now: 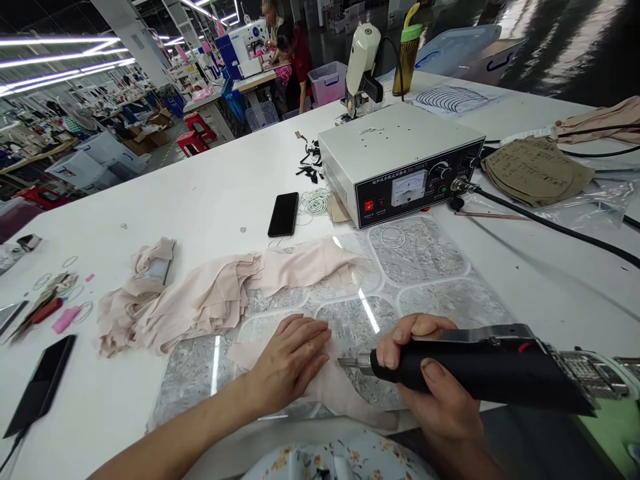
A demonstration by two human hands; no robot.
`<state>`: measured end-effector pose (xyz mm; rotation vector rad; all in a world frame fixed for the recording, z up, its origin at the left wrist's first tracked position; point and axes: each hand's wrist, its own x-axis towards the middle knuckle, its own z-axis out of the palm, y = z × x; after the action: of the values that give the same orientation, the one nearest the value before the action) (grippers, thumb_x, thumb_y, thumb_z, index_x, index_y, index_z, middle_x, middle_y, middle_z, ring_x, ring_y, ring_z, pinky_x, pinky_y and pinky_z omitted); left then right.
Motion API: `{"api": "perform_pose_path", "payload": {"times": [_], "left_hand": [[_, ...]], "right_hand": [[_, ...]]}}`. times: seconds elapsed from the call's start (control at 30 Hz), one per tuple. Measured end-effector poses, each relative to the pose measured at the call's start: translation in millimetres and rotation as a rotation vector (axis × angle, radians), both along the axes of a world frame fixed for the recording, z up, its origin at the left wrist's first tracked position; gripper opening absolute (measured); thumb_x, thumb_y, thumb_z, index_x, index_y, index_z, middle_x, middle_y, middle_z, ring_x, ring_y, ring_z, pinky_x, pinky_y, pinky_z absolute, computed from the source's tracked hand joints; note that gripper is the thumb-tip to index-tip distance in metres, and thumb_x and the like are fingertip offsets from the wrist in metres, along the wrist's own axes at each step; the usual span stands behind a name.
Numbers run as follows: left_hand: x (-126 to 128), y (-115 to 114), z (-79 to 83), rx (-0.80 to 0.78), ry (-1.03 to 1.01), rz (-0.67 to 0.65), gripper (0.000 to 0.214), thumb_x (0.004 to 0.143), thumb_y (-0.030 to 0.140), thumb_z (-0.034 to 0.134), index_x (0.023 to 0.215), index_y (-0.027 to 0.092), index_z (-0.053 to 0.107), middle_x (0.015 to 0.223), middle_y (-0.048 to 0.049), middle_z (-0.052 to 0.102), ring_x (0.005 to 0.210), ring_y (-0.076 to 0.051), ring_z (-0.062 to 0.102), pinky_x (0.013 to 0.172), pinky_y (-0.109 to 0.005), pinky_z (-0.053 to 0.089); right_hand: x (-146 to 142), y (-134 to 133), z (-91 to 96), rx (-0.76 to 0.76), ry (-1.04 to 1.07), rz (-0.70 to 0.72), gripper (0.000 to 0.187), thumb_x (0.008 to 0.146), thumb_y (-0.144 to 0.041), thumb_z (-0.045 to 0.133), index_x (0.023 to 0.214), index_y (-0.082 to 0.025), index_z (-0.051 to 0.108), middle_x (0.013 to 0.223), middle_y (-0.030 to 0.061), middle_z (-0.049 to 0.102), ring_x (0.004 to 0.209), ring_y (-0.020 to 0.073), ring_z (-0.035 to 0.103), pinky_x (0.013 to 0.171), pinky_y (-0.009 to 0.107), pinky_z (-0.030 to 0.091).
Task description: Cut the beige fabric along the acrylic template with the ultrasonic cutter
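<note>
In my right hand is a black hand-held ultrasonic cutter, fingers wrapped round its body. Its metal tip points left and meets the edge of a pale pink fabric piece. My left hand lies flat on that fabric, just left of the tip, fingers stretched and side by side. Under the fabric is a clear mat with a grey marbled pattern. Beyond my left hand a pile of pale pink fabric pieces spreads leftward, with another strip over the mat.
A control box with a lit red switch stands behind the mat; its black cable runs off right. A phone lies beside it. At left are another black device and elastic bands. Brown fabric pieces lie at right.
</note>
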<state>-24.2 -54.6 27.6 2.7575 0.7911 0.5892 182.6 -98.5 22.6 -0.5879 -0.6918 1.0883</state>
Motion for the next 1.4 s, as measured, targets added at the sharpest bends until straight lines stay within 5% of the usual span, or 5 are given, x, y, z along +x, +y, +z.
{"api": "perform_pose_path", "payload": {"times": [0.3, 1.0, 1.4], "left_hand": [[3, 2, -4.3, -0.118, 0.028, 0.002, 0.028, 0.095, 0.018, 0.048, 0.122, 0.015, 0.055, 0.116, -0.0133, 0.064, 0.105, -0.023, 0.059, 0.094, -0.045, 0.048], [-1, -4, -3.2, -0.037, 0.198, -0.029, 0.036, 0.097, 0.027, 0.047, 0.129, 0.012, 0.051, 0.134, -0.0141, 0.056, 0.123, -0.027, 0.051, 0.109, -0.05, 0.034], [-3, -8, -5.4, 0.013, 0.177, -0.035, 0.034, 0.099, 0.026, 0.043, 0.128, 0.011, 0.052, 0.135, -0.0147, 0.054, 0.13, -0.028, 0.045, 0.112, -0.053, 0.03]], "right_hand": [[1, 0, -0.8, 0.002, 0.003, 0.009, 0.011, 0.082, -0.029, 0.059, 0.092, -0.024, 0.056, 0.079, -0.0005, 0.052, 0.055, 0.0106, 0.058, 0.054, 0.029, 0.052], [6, -4, 2.4, -0.003, -0.005, 0.013, 0.011, 0.083, -0.028, 0.059, 0.092, -0.024, 0.056, 0.08, -0.0005, 0.053, 0.057, 0.0107, 0.057, 0.054, 0.03, 0.052], [-1, 5, -1.0, 0.026, -0.062, -0.21, 0.015, 0.081, -0.023, 0.059, 0.095, -0.026, 0.056, 0.083, -0.0007, 0.052, 0.062, 0.0125, 0.057, 0.059, 0.034, 0.053]]}}
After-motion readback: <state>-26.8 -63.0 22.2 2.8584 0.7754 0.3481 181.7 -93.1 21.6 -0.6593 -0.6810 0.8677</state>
